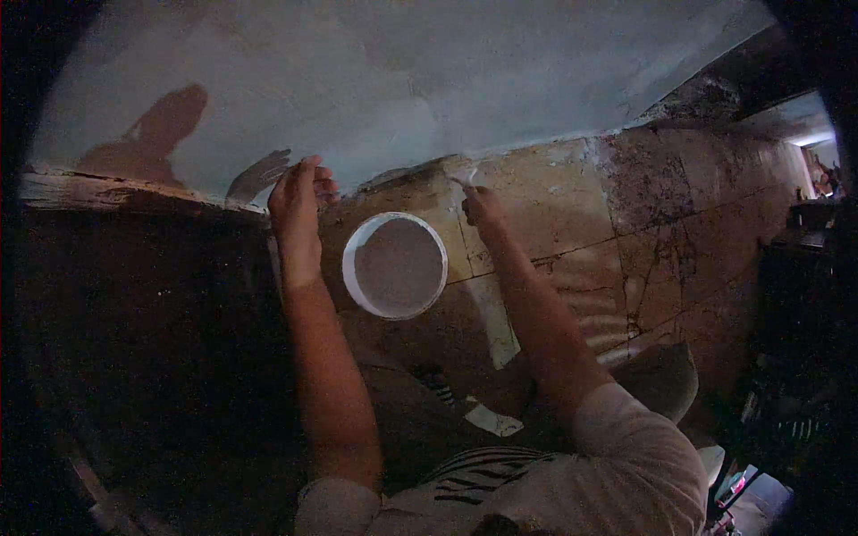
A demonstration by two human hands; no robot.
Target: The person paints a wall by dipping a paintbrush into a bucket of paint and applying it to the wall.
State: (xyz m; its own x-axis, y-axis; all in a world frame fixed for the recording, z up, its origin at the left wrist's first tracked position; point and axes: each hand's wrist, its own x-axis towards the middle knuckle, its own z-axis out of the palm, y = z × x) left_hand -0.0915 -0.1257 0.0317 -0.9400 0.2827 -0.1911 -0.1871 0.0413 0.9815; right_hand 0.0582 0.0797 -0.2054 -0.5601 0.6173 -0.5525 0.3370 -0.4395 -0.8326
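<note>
My right hand (pixel 483 209) is closed on a small pale tool (pixel 471 174), whose kind I cannot make out in the dim light. The tool's light end is at the foot of the pale wall (pixel 357 80), where it meets the tiled floor. My left hand (pixel 299 210) is raised beside the wall's lower edge with its fingers apart, and I see nothing in it. Between my forearms, a round white bucket (pixel 350 268) stands on the floor, holding a smooth greyish mass (pixel 402 268). The mass nearly fills the bucket's opening.
Stained brown floor tiles (pixel 554 210) run along the wall to the right. A dark area (pixel 161 313) lies left of my left arm. Pale scraps (pixel 493 418) are near my body. Several loose things (pixel 751 500) lie at the lower right, and light comes in at the far right.
</note>
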